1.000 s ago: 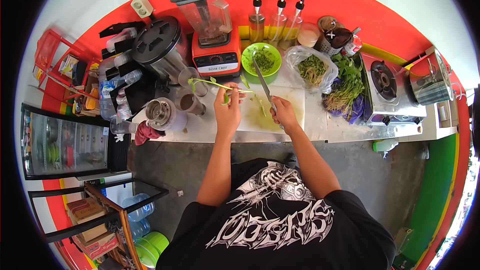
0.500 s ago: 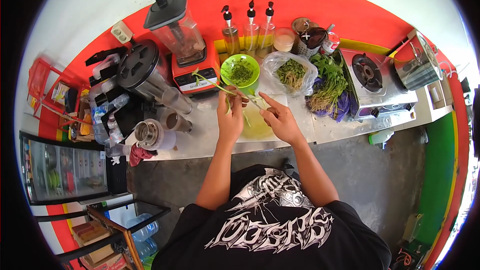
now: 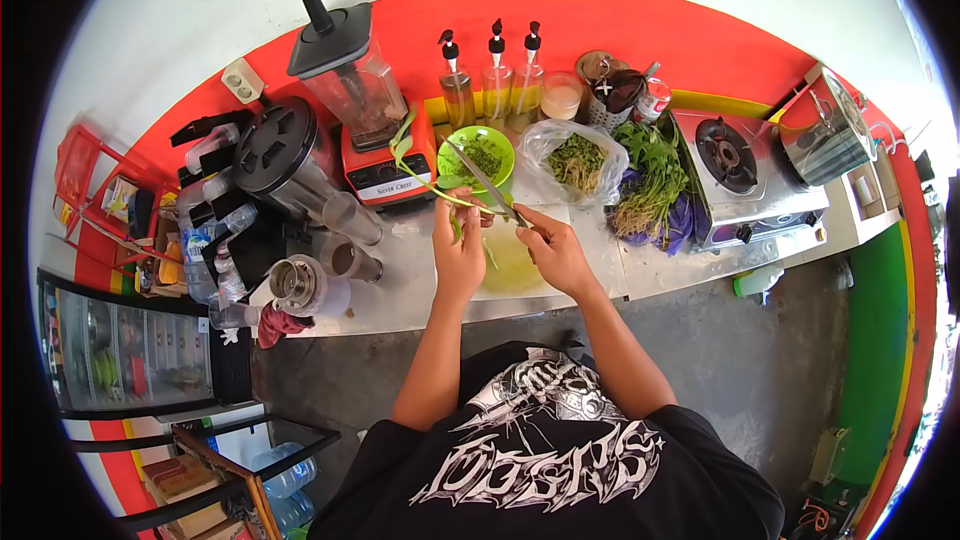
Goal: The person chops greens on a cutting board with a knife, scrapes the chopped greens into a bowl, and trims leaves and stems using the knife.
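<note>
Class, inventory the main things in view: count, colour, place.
knife: 1, grey, right hand
stems: count unclear, green, left hand
board: 1, pale, centre
bowl: 1, green, beyond board
plastic bag: 1, clear, right of bowl
stove: 1, silver, right
pot: 1, silver, far right
leafy pile: 1, green, left of stove
blender: 1, red, left of bowl
pump bottles: 3, clear, behind bowl
lidded canister: 1, silver, left of blender
fridge: 1, black, far left
left hand: 1, bare, holding stems
right hand: 1, bare, holding knife
shirt: 1, black, bottom centre

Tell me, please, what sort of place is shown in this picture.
Probably a small food or drink kitchen: a red blender, a stove and a green bowl of chopped greens share one counter.
</note>
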`<state>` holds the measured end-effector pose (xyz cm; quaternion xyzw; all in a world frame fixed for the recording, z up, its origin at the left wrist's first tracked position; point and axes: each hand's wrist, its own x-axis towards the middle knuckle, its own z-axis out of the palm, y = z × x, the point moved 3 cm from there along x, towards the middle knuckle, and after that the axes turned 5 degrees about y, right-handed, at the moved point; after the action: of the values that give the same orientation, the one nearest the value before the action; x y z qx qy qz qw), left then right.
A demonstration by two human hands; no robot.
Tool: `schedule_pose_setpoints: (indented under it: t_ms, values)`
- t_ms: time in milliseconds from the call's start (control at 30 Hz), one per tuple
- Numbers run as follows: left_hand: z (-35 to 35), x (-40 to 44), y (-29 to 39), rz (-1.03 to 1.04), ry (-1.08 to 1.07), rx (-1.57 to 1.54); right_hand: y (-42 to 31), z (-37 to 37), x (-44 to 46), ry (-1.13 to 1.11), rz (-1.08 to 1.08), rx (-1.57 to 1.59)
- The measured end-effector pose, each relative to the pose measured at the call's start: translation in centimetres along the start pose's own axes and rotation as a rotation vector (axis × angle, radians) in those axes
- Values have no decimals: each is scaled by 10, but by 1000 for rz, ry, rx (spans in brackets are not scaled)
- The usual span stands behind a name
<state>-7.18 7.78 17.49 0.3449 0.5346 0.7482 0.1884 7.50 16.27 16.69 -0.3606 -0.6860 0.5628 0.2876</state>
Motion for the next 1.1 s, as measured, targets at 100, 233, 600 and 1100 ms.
schedule_pose_setpoints:
  t_ms: [100,233,600,1100]
  values:
    - [-5,-2,-1,-17,48,-42,0,7,1,-11,19,42]
    - [-5,-4,-1,-32,81,-50,-7,19,4,-28,32,134]
    - [-34,-3,-5,-24,95,72,6,51,14,-68,32,87]
    - [-82,5,0,-185,167,164,104,75,19,-105,544,-37]
